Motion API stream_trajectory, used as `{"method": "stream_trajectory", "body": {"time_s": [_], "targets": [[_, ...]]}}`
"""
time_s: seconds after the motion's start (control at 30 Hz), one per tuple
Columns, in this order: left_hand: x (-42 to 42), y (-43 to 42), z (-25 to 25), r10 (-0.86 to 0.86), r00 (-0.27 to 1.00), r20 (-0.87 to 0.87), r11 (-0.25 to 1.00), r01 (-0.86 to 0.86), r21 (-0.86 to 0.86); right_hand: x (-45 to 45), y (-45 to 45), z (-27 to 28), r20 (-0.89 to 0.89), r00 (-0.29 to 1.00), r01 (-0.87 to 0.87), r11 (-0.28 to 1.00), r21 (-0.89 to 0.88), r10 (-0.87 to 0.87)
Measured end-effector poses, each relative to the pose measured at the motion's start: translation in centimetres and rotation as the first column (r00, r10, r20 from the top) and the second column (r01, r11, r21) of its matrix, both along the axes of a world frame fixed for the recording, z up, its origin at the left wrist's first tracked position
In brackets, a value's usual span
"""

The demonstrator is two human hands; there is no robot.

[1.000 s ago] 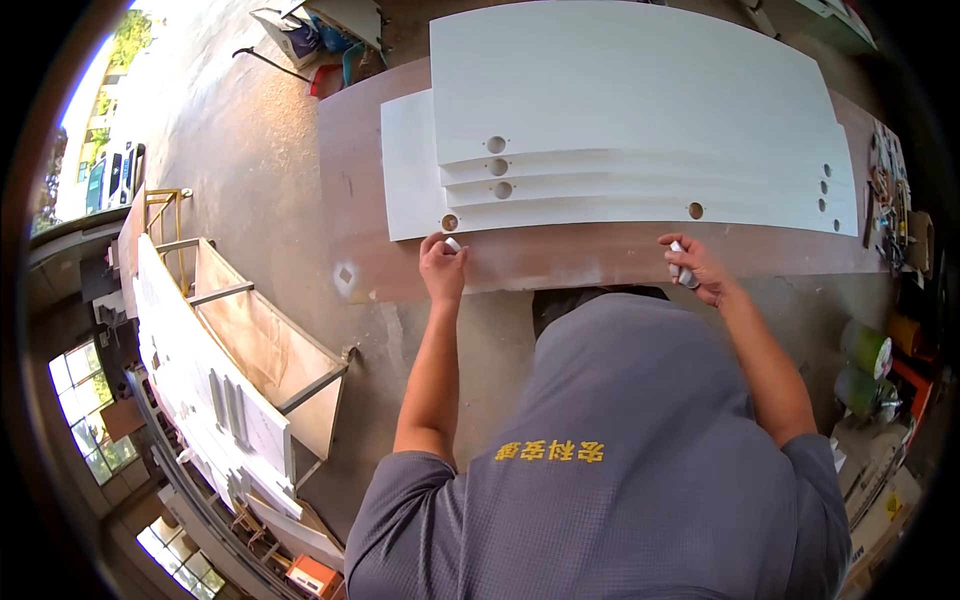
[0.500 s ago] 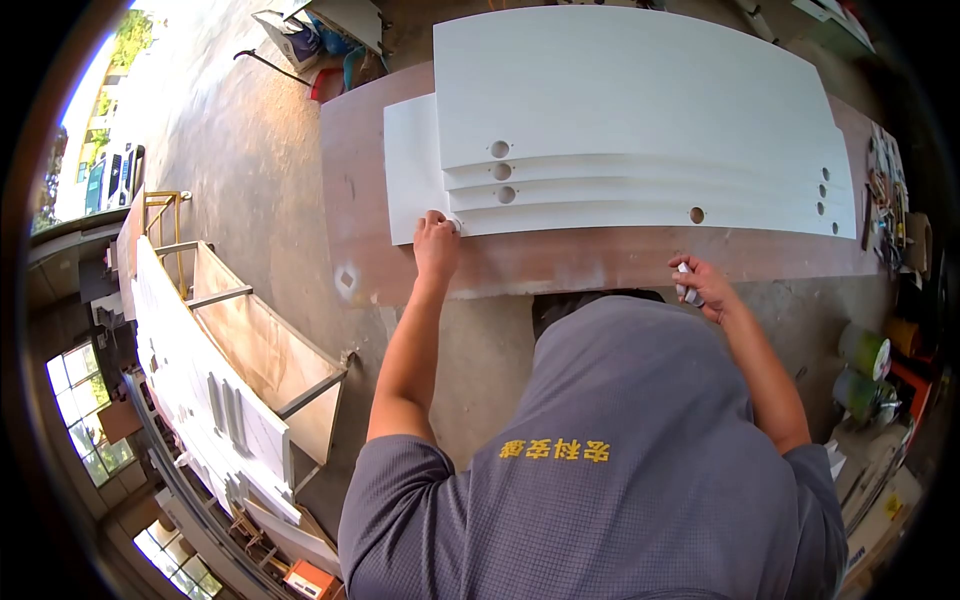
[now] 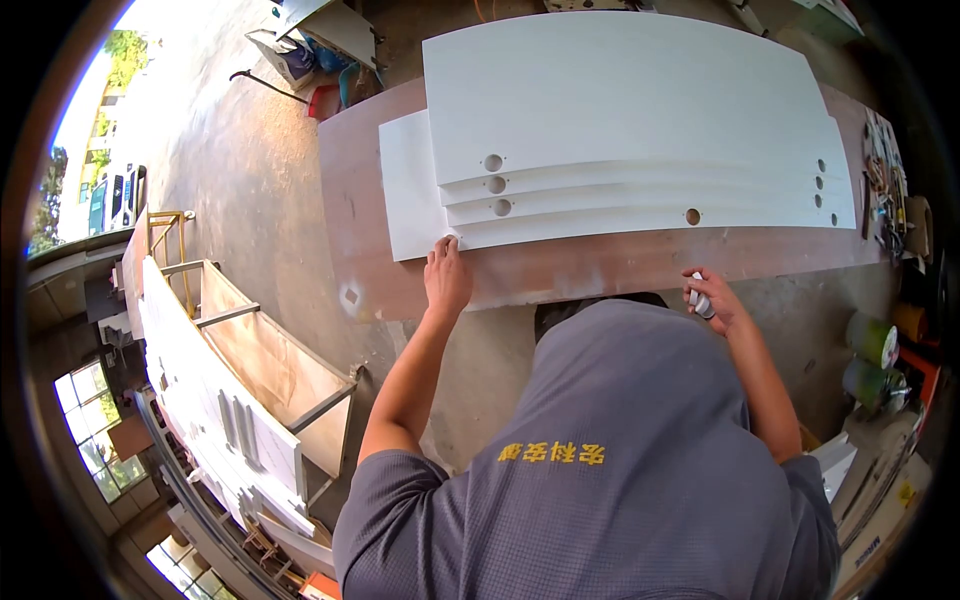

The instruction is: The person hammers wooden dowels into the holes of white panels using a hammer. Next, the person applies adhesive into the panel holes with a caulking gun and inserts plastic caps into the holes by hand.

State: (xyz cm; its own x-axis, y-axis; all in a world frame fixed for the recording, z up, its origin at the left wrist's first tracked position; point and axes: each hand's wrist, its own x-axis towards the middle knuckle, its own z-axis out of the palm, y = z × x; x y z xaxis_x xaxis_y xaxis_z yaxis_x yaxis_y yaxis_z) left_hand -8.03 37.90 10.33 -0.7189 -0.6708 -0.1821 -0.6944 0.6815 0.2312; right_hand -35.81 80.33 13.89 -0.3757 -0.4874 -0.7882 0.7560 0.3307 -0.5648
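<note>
Several white panels (image 3: 620, 95) lie stacked in steps, with round holes near their ends. My left hand (image 3: 448, 276) is at the lower left of the stack, its fingertips pinched together on the near edge of the lowest panels. Whatever sits between those fingertips is hidden. My right hand (image 3: 716, 302) is off the near edge of the table, above the floor, closed around small white pieces (image 3: 701, 300). A hole (image 3: 693, 217) in the front panel shows brown through it, not far from the right hand.
The stack rests on a brown worktable (image 3: 600, 262). Hand tools (image 3: 882, 180) lie at its right end. White curved panels (image 3: 235, 410) lean on a frame at left. Paint cans (image 3: 872, 340) stand at right. A grey-shirted back (image 3: 600, 520) fills the bottom.
My left hand has drawn back slightly towards me, its fingers still at the panel edge. The right hand has turned a little, keeping the white pieces. The whole view has tilted slightly.
</note>
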Motion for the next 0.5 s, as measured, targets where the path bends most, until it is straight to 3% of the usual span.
{"method": "stream_trajectory", "body": {"time_s": [0.1,0.27,0.43,0.5], "targets": [[1.4,-0.2,-1.2,-0.056,0.995,-0.088,0.995,0.063,0.074,0.3,2.2,-1.9,0.045,0.996,0.073,0.997,-0.030,-0.071],[-0.6,-1.5,1.3,-0.068,0.979,0.194,0.976,0.025,0.218,0.5,3.0,-1.9,0.044,0.995,0.084,0.996,0.012,-0.085],[1.7,-2.7,-0.2,-0.225,0.970,0.095,0.967,0.210,0.144,1.0,3.0,0.2,0.061,0.973,0.224,0.973,-0.055,-0.221],[1.4,-2.0,0.7,-0.258,0.945,0.201,0.963,0.235,0.131,1.3,4.8,0.4,0.065,0.963,0.266,0.961,-0.080,-0.262]]}}
